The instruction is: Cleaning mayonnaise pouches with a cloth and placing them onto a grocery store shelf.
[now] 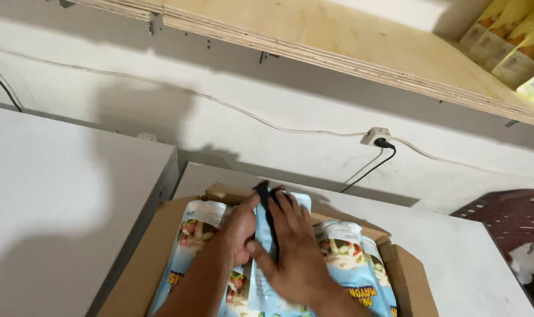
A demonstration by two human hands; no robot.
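An open cardboard box (411,279) sits at the bottom centre, filled with several light blue pouches with food pictures. My left hand (238,229) and my right hand (295,249) both grip one light blue pouch (265,246) that stands upright between them, above the others. Its dark cap (263,191) sticks up past my fingers. Another pouch (191,235) lies to the left, and one more pouch (346,246) lies to the right.
The box rests on a white surface (455,252). A white cabinet top (55,194) lies at left. A plywood shelf (337,41) overhead holds yellow packets (516,41). A wall socket with black plug (377,138) and a dark red plastic crate (513,223) are at right.
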